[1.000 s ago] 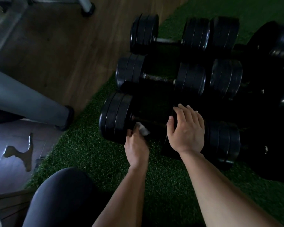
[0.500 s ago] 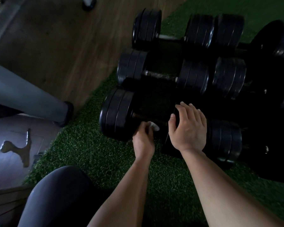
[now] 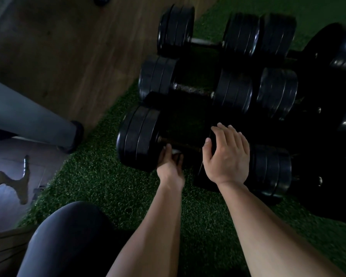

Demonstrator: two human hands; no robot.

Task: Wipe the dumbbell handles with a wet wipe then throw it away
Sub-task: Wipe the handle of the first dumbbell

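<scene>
The wiping step is under way on the nearest dumbbell (image 3: 138, 136). The left hand (image 3: 169, 166) curls its fingers round a white wet wipe (image 3: 175, 151), pressing it to the handle (image 3: 188, 145) near its left end. The right hand (image 3: 227, 156) lies flat and relaxed over the right end, holding nothing. Next, I'd say, the wipe must run along the bar, then the other dumbbells (image 3: 192, 89) behind. All sit on green artificial turf (image 3: 100, 176) beside a wooden floor (image 3: 68, 47), dimly lit.

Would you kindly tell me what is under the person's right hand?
The right hand lies on the plates at the right end of the nearest dumbbell. A dark plate edge shows between thumb and forefinger; the rest of that stack is covered by the palm.
</scene>
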